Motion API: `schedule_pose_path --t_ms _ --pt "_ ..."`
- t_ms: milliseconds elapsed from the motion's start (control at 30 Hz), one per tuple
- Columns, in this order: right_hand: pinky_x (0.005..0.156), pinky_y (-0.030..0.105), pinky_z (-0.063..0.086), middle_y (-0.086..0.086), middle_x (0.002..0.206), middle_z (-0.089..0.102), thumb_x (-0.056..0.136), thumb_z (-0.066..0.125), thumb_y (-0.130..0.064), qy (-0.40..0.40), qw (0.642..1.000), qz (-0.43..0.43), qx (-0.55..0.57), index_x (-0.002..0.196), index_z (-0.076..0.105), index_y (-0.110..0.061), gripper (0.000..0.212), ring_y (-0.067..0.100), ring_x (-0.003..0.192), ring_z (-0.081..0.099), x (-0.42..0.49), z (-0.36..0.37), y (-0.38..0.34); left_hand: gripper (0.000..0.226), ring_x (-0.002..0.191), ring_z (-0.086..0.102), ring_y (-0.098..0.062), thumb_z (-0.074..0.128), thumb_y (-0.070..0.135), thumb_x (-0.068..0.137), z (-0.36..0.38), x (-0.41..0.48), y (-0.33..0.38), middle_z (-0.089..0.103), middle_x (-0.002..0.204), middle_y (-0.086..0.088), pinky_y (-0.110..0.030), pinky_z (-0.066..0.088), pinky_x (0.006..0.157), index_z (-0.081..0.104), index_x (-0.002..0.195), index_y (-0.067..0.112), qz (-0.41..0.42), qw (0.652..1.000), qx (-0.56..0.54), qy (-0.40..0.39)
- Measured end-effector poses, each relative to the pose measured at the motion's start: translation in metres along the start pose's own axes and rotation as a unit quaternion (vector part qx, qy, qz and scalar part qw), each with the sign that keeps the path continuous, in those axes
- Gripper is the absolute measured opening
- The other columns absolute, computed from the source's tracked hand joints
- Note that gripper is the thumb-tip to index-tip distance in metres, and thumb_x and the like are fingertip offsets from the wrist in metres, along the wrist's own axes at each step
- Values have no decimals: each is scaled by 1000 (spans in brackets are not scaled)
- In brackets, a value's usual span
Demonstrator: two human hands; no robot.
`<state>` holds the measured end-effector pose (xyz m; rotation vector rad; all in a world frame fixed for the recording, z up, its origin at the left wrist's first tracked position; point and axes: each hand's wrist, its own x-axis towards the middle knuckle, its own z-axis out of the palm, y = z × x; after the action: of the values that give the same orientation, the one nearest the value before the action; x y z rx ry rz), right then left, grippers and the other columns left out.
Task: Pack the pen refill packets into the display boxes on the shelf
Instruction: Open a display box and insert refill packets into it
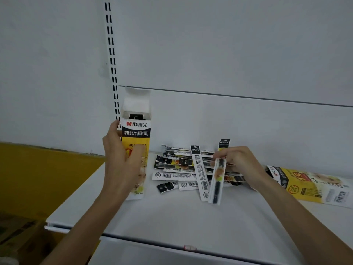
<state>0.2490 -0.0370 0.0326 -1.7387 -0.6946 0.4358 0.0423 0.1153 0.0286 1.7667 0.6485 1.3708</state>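
Two bare hands were at a white shop shelf (172, 219). The left hand (122, 163) gripped an upright M&G display box (136, 133) with its top flap open, fingers at the left edge and thumb across the yellow front. Dark packet tops showed inside its mouth. The right hand (243, 161) pinched a pen refill packet (217, 185) between thumb and fingertips, holding it nearly upright above the shelf. A white-backed packet (200, 173) slanted just beside it; whether the hand also held it could not be told. Behind both, a loose pile of refill packets (174, 168) lay on the shelf, between the upright box and a second display box (309, 186) lying on its side at right.
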Motion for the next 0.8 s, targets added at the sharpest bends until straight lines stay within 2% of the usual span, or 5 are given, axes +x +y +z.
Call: schedule_pose_path --t_ms 167,300,467,600,800 --pt "60 26 49 2 84 66 82 66 -38 -27 966 -32 -255 89 61 -13 27 17 60 60 -4 21 -11 84 90 50 -2 71 17 76 -2 1 3 45 123 4 -30 41 79 17 140 30 -23 999 27 -20" --pt "73 31 48 1 103 59 79 68 -42 -70 874 -95 -471 118 46 -18 50 18 88 56 -5 55 -6 97 91 49 -2 77 22 68 -5 3 4 42 112 9 -30 42 75 12 140 36 5 998 47 -52" --pt "69 32 52 5 97 62 76 72 -11 -85 911 -73 -396 139 26 -14 78 20 83 59 1 58 -13 88 101 48 -7 75 22 71 -20 15 10 42 117 13 -16 42 71 17 135 42 40 992 60 -100" --pt "54 19 45 5 86 63 78 71 -14 -120 952 -18 -281 90 55 -8 21 16 72 60 2 44 -40 82 104 47 -6 75 26 71 -31 29 18 39 120 16 -12 40 71 18 122 56 101 981 109 -127" --pt "59 25 44 4 77 59 88 59 -27 -94 978 -71 -169 85 55 -14 14 18 67 55 6 29 -79 39 99 51 -12 72 44 62 -43 52 37 45 112 8 -31 53 75 43 89 40 153 958 191 -152"
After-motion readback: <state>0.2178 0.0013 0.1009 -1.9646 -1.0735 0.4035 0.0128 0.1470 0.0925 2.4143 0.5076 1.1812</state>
